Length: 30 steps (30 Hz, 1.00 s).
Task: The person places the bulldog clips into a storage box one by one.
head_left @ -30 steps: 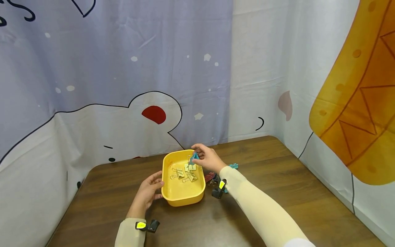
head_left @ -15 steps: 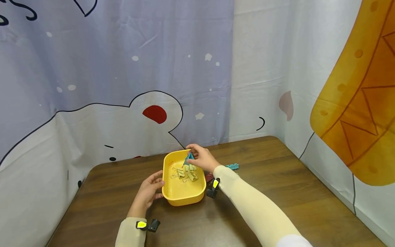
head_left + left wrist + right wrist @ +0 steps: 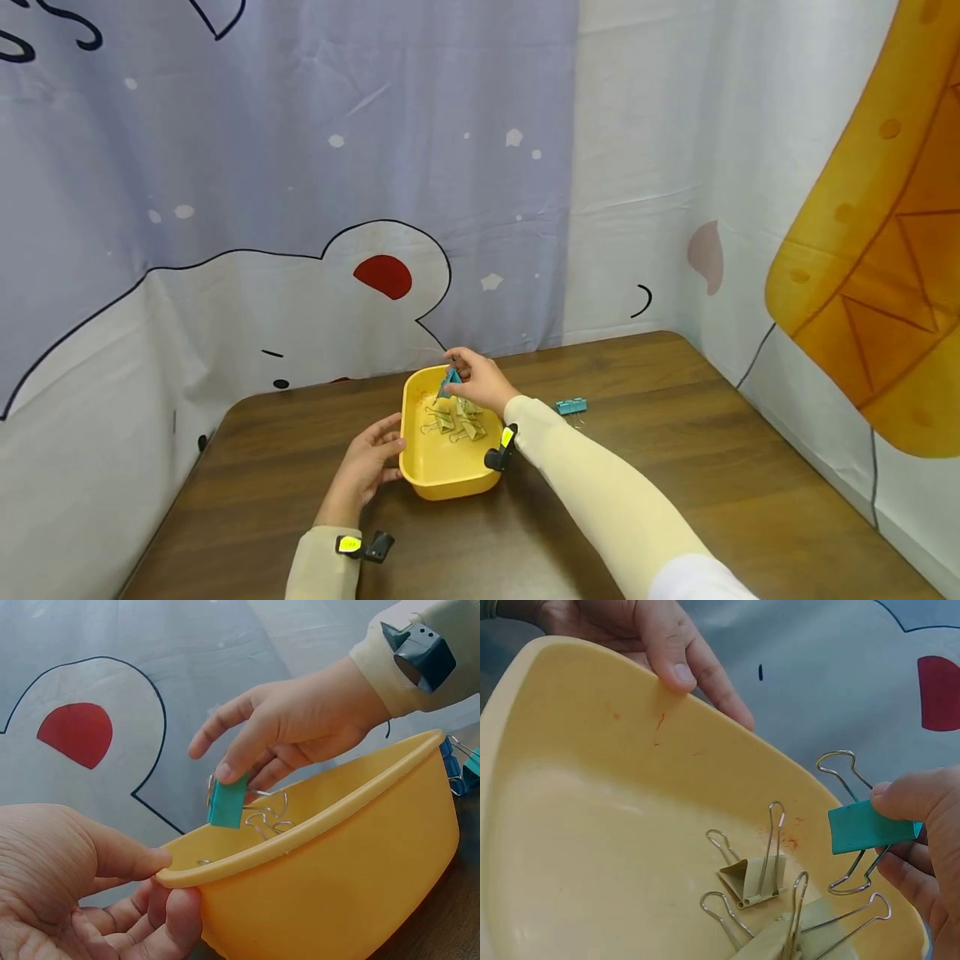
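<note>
My left hand [image 3: 363,462] holds the left side of a yellow plastic tub [image 3: 442,483]. In the left wrist view its thumb lies on the rim and its fingers bend against the outer wall. Over the tub's far end my right hand [image 3: 483,386] pinches a teal binder clip [image 3: 866,826] between thumb and fingers. Both wire handles of that clip stick out, and it hangs clear of the tub floor. Several pale yellow binder clips [image 3: 471,427] lie in the tub below, bunched toward the far half; the right wrist view shows one pale yellow clip [image 3: 761,879] close up.
Another teal binder clip [image 3: 572,406] lies on the brown wooden table [image 3: 637,475], right of my right sleeve. In the left wrist view a dark blue clip [image 3: 450,761] sits beside the tub's right end. A printed curtain [image 3: 487,208] hangs behind the table.
My right hand has moved left with the teal clip, further over the tub. The reddish clip seen earlier right of the tub is now hidden behind the right arm. My left hand keeps its hold.
</note>
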Available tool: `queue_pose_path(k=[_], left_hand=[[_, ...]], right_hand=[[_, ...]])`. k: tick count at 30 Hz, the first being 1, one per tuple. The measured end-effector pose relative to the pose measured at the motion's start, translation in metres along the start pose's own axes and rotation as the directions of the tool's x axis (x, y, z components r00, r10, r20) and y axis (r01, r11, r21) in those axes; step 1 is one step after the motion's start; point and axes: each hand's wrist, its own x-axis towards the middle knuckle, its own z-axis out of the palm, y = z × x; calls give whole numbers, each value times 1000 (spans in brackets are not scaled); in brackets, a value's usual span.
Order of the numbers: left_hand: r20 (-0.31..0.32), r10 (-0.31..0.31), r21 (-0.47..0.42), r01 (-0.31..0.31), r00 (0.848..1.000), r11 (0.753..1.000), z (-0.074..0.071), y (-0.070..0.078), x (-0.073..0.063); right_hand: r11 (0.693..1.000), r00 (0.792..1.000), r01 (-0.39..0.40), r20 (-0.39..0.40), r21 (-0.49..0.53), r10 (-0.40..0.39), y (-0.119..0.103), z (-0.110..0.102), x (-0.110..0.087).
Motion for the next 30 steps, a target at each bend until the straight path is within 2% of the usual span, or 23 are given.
queue_pose_path(k=[11,23,30], left_hand=[[6,2,-10,-2,1000,1000,1,1,0],[3,10,-7,-10,1000,1000,1,1,-2],[0,0,-14,0,1000,1000,0,0,-1]], right_hand=[[998,998,-55,-10,12,55,3,10,6],[997,998,-63,25,-54,65,-4,20,10],[995,997,-76,10,-68,77,-5,23,13]])
